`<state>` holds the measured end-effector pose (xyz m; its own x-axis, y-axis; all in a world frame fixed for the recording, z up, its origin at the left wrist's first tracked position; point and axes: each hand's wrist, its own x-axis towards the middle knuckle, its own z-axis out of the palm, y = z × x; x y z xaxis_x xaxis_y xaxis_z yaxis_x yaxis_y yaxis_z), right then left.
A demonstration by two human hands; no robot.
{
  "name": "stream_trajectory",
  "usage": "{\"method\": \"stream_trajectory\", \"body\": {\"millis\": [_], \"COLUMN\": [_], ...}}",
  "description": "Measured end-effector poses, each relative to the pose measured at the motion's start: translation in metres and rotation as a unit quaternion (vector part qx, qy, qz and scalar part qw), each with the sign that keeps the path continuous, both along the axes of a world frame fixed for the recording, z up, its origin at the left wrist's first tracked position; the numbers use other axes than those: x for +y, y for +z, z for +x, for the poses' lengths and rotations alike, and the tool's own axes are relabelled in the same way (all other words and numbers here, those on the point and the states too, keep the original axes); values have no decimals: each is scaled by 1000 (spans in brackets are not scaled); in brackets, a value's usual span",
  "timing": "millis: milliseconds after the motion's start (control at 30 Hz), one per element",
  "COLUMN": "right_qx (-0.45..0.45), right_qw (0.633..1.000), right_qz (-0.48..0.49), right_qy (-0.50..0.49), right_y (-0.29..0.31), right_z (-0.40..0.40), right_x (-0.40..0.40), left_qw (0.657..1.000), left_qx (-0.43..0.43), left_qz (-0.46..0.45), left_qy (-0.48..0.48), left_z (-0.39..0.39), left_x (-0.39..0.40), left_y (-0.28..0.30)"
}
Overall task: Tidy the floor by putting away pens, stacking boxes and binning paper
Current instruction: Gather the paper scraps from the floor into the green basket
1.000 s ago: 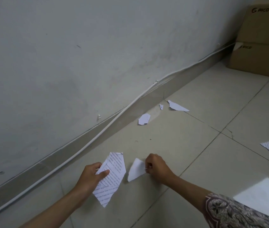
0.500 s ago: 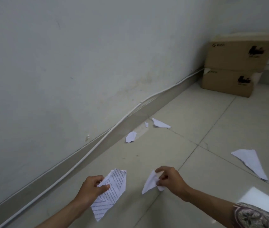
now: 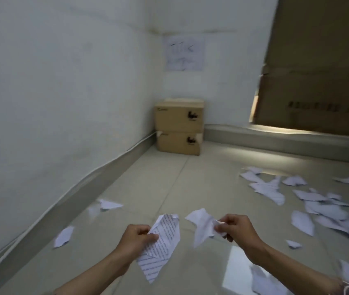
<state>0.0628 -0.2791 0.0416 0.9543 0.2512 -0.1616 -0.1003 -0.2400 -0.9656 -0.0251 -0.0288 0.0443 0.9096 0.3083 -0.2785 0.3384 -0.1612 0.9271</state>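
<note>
My left hand grips a torn printed paper scrap that hangs down from its fingers above the floor. My right hand pinches a crumpled white paper scrap at the same height. Several more torn paper pieces lie scattered over the tiles at the right. A few small scraps lie near the left wall, and another scrap lies closer to me. Two brown cardboard boxes stand stacked in the far corner.
A white cable runs along the grey skirting of the left wall. A large cardboard sheet leans at the right behind a raised step. A paper notice hangs on the back wall.
Both hands have lifted with their paper scraps off the floor. The view has swung up and right, bringing the stacked boxes, the back wall and the scattered papers at the right into sight.
</note>
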Motion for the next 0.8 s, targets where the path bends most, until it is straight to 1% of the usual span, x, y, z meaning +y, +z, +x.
{"method": "stream_trajectory", "body": {"millis": [133, 233, 400, 567, 733, 800], "right_qx": [-14, -30, -88, -139, -182, -198], "right_qw": [990, 970, 913, 871, 811, 777], "right_qz": [47, 69, 78, 52, 8, -20], "right_qy": [-132, -230, -391, -469, -555, -597], "right_y": [33, 55, 102, 140, 160, 163], "right_z": [-9, -27, -79, -145, -216, -242], "right_x": [-79, -142, -235, -289, -342, -363], "left_qw": [997, 990, 965, 940, 903, 883], "left_qx": [-28, -54, -76, -96, -115, -123], "left_qz": [-22, -29, -62, -87, -89, -75], "left_qy": [-74, -130, -243, -317, -405, -447], "left_z": [41, 60, 67, 54, 23, 8], "left_x": [-71, -128, -237, -326, -412, -445], "left_y": [29, 52, 97, 131, 160, 168]}}
